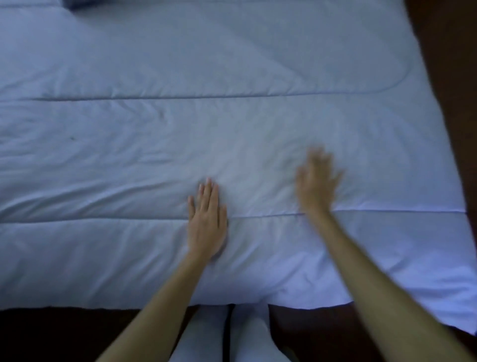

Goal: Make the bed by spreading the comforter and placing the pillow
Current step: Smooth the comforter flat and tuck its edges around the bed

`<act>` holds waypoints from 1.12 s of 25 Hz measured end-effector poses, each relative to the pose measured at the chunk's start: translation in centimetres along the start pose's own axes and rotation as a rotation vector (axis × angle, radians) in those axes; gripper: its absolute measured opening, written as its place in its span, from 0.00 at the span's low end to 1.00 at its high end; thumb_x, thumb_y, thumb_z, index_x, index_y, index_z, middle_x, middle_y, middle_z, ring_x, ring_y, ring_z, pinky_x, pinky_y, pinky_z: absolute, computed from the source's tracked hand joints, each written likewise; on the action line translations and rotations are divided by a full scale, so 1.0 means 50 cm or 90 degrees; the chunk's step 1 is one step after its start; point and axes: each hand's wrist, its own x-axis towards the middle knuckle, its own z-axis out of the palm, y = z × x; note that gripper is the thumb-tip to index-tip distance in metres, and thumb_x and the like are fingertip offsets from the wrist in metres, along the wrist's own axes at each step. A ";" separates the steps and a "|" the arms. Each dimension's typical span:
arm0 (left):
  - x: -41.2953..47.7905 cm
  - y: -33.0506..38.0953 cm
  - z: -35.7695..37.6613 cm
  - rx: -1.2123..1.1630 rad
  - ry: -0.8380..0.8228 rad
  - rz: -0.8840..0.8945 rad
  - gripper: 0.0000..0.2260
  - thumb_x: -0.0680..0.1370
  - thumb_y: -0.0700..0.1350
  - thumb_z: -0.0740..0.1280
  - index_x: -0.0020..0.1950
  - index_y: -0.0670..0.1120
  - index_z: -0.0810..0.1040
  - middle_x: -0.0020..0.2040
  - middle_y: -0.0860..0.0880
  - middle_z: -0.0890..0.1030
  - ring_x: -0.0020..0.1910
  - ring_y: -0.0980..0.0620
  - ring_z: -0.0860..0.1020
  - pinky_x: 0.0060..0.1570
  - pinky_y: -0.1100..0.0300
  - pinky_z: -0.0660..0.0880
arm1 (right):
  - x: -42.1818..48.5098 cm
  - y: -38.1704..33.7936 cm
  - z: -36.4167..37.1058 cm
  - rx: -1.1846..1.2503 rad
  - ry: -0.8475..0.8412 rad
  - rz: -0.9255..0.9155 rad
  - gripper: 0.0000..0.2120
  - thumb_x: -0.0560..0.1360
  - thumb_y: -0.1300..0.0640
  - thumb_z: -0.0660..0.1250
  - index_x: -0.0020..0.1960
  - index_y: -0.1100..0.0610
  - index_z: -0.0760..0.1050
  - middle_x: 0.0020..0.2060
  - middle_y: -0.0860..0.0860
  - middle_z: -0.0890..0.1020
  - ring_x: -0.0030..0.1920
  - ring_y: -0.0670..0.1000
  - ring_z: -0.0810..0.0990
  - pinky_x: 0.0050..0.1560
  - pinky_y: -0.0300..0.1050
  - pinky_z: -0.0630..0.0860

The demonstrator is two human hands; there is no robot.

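Note:
A pale blue-white quilted comforter (180,134) lies spread across the bed and fills most of the view, with soft wrinkles and long stitched seams. My left hand (206,222) rests flat on it near the front edge, palm down, fingers together and pointing away from me. My right hand (317,181) is flat over the comforter to the right, fingers spread, blurred by motion. Neither hand holds anything. A darker blue pillow (80,3) shows only as a sliver at the top left edge.
Dark floor (451,64) runs along the right side of the bed and below its front edge (64,333). The comforter's right corner (459,297) hangs over the side. My legs in light trousers (232,336) stand against the bed's front.

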 end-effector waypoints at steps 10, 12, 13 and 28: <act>-0.025 -0.143 -0.007 0.132 0.043 -0.032 0.25 0.80 0.49 0.49 0.76 0.44 0.60 0.76 0.46 0.62 0.75 0.46 0.61 0.74 0.45 0.50 | -0.167 0.209 -0.002 -0.214 -0.012 -0.027 0.26 0.79 0.46 0.47 0.76 0.47 0.55 0.76 0.49 0.60 0.74 0.55 0.61 0.69 0.61 0.60; -0.026 -0.141 -0.006 0.121 0.040 -0.034 0.25 0.80 0.49 0.48 0.77 0.44 0.59 0.77 0.47 0.62 0.76 0.46 0.60 0.74 0.45 0.50 | -0.163 0.310 -0.053 -0.211 -0.023 0.071 0.26 0.79 0.44 0.42 0.77 0.44 0.51 0.77 0.49 0.55 0.76 0.56 0.56 0.69 0.63 0.57; -0.027 -0.141 -0.005 0.126 0.043 -0.035 0.25 0.80 0.50 0.47 0.77 0.44 0.59 0.77 0.47 0.61 0.76 0.46 0.60 0.74 0.45 0.50 | -0.160 0.351 -0.076 -0.205 -0.032 0.116 0.26 0.79 0.43 0.40 0.77 0.43 0.48 0.78 0.49 0.52 0.77 0.55 0.53 0.70 0.64 0.55; -0.032 0.513 0.032 -0.321 0.040 -0.199 0.16 0.76 0.36 0.60 0.61 0.47 0.78 0.60 0.47 0.81 0.60 0.46 0.77 0.59 0.56 0.71 | 0.009 0.445 -0.386 0.279 -0.127 -0.017 0.12 0.76 0.65 0.63 0.56 0.56 0.80 0.55 0.56 0.82 0.60 0.56 0.79 0.63 0.49 0.71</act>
